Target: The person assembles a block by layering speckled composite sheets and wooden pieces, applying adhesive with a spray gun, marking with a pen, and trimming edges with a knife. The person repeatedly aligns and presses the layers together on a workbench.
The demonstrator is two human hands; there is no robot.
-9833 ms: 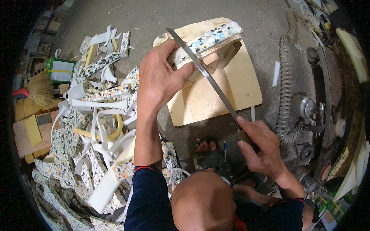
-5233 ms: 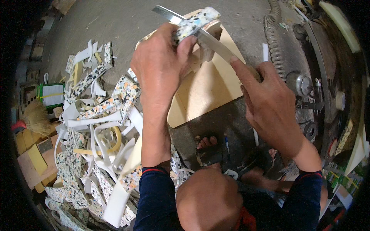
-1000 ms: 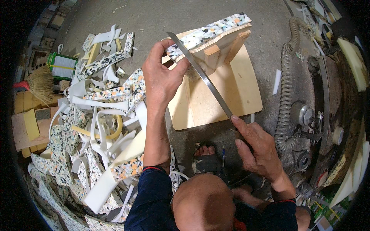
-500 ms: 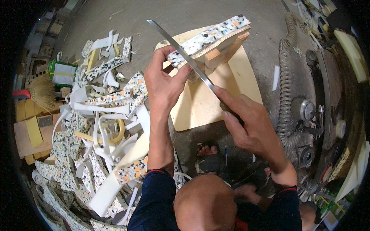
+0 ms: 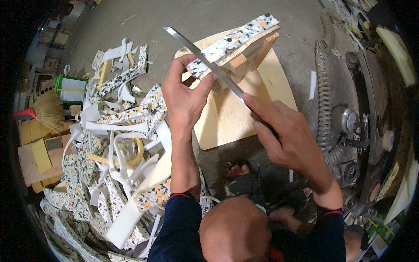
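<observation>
My left hand [image 5: 185, 94] grips the near end of a speckled foam-topped block [image 5: 235, 41] that rests on a pale wooden board [image 5: 244, 113]. A wooden form sits under the foam layer. My right hand [image 5: 288, 139] is closed on the handle of a long thin blade [image 5: 203, 61], index finger laid along its back. The blade runs up and to the left, crossing the block just beside my left thumb and fingers. Its tip reaches past the board's far left corner.
A heap of white, yellow and speckled foam offcuts [image 5: 113, 144] fills the floor at left. A small broom [image 5: 43, 111] and a green container [image 5: 70, 87] lie beyond it. A corrugated hose [image 5: 325, 87] and machine parts [image 5: 349, 126] stand at right. A sandalled foot [image 5: 244, 179] is below the board.
Over the last second the blade slid forward through the foam, its tip moving up and left, and my right hand came closer to the block. The left hand kept its grip.
</observation>
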